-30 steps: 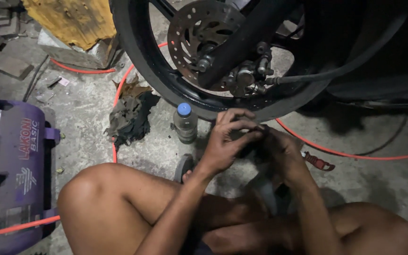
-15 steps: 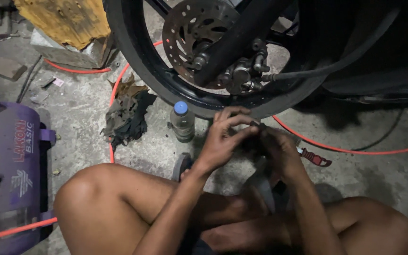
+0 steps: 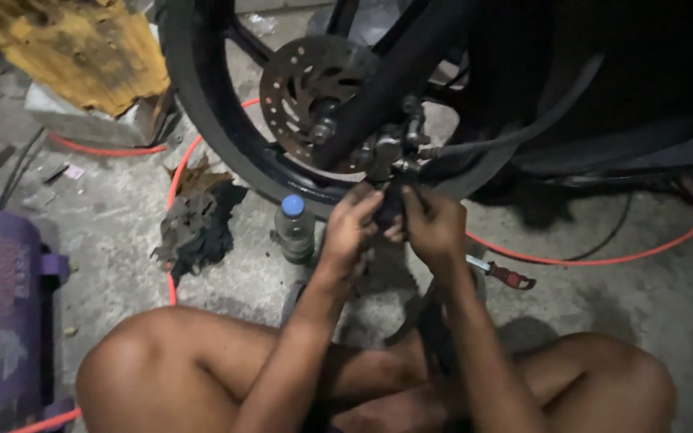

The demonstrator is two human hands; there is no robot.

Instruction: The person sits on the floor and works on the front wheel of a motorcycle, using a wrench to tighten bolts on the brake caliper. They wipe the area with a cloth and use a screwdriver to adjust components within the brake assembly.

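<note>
Both my left hand (image 3: 352, 220) and right hand (image 3: 435, 224) close their grip around a small dark part (image 3: 391, 210) just below the brake caliper (image 3: 387, 152); it seems stiff, probably greasy, so I pinch its edges.

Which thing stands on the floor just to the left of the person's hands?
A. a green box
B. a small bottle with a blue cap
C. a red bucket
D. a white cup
B: the small bottle with a blue cap stands upright on the concrete floor, beside the left hand and below the wheel.
</note>
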